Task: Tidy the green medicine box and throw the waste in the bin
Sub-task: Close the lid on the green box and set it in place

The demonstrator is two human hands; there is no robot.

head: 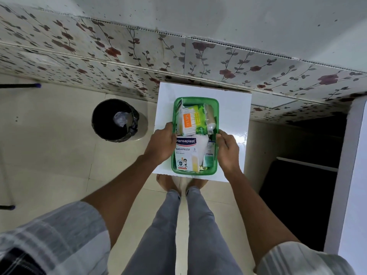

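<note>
Left hand [161, 142] and right hand [228, 149] clasp the long sides of the green medicine box [195, 171], probably light, thin-walled, best gripped at its rims.

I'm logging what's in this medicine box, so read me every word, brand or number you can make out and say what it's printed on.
"Hansaplast" on the plaster box, at its top band.
"WASHPROOF" on the same box, below the brand.
"8" beside "WASHPROOF".
Orange label on the white cotton bud box: blurred, not readable.
Yellow strip beside it: too small to read.
Small white pack at the green medicine box's right side: print upside down, unreadable.
</note>
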